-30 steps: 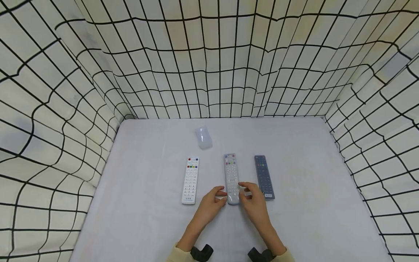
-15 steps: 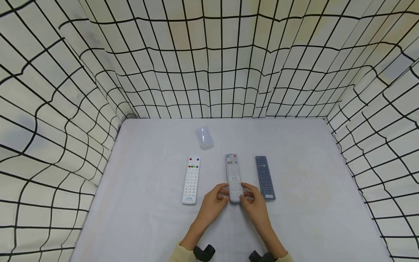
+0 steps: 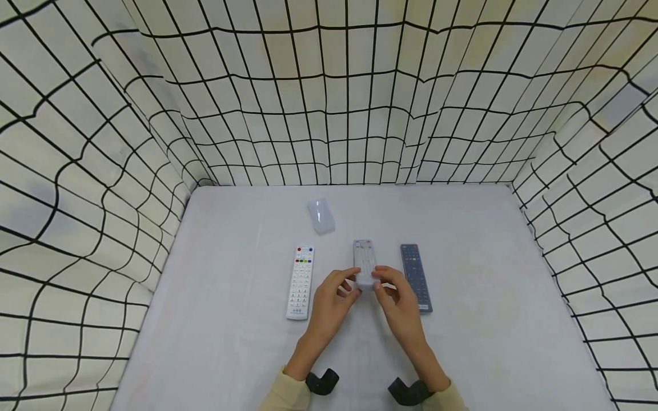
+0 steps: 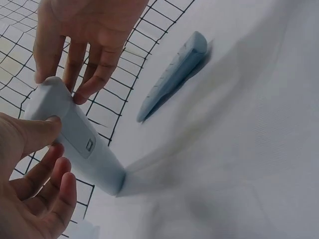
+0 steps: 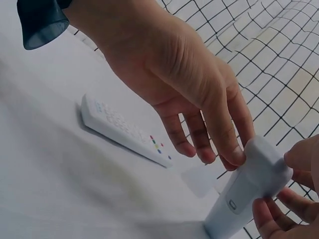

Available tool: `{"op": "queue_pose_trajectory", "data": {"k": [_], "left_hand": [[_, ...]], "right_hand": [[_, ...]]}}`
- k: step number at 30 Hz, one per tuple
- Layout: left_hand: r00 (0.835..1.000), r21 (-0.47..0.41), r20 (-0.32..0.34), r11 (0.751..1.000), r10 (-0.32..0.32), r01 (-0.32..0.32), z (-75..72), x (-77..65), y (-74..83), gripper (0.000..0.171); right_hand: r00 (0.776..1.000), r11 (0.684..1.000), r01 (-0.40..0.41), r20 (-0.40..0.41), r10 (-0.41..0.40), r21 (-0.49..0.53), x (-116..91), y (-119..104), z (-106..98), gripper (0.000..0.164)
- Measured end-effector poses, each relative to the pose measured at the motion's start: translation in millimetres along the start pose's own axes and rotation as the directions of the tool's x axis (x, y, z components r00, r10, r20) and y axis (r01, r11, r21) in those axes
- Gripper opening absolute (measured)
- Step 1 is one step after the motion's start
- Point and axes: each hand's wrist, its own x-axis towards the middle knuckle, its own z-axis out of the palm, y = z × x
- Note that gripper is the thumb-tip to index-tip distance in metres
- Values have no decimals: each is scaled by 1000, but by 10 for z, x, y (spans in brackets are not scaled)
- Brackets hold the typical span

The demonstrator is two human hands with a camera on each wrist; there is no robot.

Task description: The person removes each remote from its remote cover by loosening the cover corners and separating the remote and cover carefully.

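Both hands hold the near end of a light grey remote control (image 3: 364,257) in the middle of the table. My left hand (image 3: 329,299) pinches its left side and my right hand (image 3: 402,299) its right side, thumbs and fingertips at the edges. In the left wrist view the remote (image 4: 82,132) slants, its near end raised and its far end down at the cloth, underside with a small logo showing. A white remote (image 3: 300,283) lies flat to the left. To the right lies a dark grey remote (image 3: 415,274), partly hidden by the right hand.
A translucent plastic sleeve (image 3: 321,216) lies farther back on the white tablecloth (image 3: 231,257). White walls with a black grid net (image 3: 329,125) rise at the back and both sides. Black wrist mounts (image 3: 322,381) sit on both wrists.
The hands have closed in on the middle remote's near end from both sides and gripped it. That end has since been raised and tipped up away from the person.
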Motion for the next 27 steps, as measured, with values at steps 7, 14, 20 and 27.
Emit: {"op": "queue_pose_trajectory", "data": {"k": [7, 14, 20, 27], "left_hand": [[996, 51, -66, 997, 59, -56, 0, 130, 58, 49], [970, 97, -176, 983, 168, -153, -6, 252, 94, 38], [952, 122, -207, 971, 228, -206, -40, 301, 140, 35], [928, 130, -217, 952, 302, -279, -57, 278, 153, 32]], "right_hand": [[998, 998, 66, 21, -67, 7, 107, -109, -17, 28], [987, 987, 158, 33, -157, -10, 205, -200, -21, 41], [974, 973, 224, 25, -223, -49, 259, -237, -29, 48], [966, 951, 259, 22, -259, -171, 283, -288, -31, 60]]}}
